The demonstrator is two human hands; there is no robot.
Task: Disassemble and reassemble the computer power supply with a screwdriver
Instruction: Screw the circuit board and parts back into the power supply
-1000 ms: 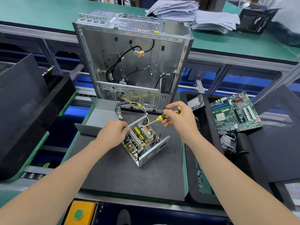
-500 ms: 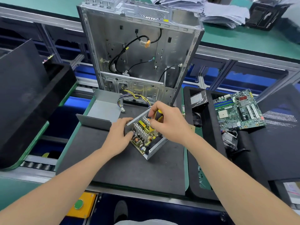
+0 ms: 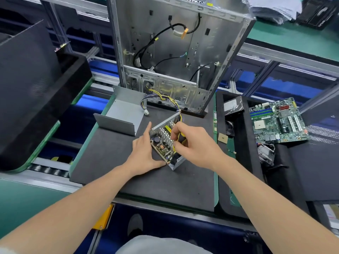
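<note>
Nearest, two bare forearms reach up from the bottom edge toward the middle of the frame. The left hand (image 3: 145, 154) lies flat on the mat (image 3: 139, 182), fingers straight, its forefinger and thumb touching the left side of the power supply (image 3: 162, 146). The right hand (image 3: 195, 143) sits over the unit's right half, fingers curled round the yellow-and-black handle of the screwdriver (image 3: 181, 138); the tip is hidden among the parts, so I cannot tell what it touches.

The power supply sits at the centre of the frame on the dark mat, turned cornerwise, its top off so that the board and heat-sink fins show.

Just above and to the left, the bent metal cover (image 3: 124, 114) lies on the mat, apart from the unit. Yellow, black and blue wires (image 3: 161, 97) loop from the unit's far corner up toward the case (image 3: 179, 52), which stands open and upright at the top centre.

At the right a motherboard (image 3: 277, 121) rests on a black tray (image 3: 238, 162), with a drive (image 3: 233, 105) beside it. A black bin (image 3: 36, 92) fills the left side, and papers (image 3: 271, 6) lie in the upper right corner.
</note>
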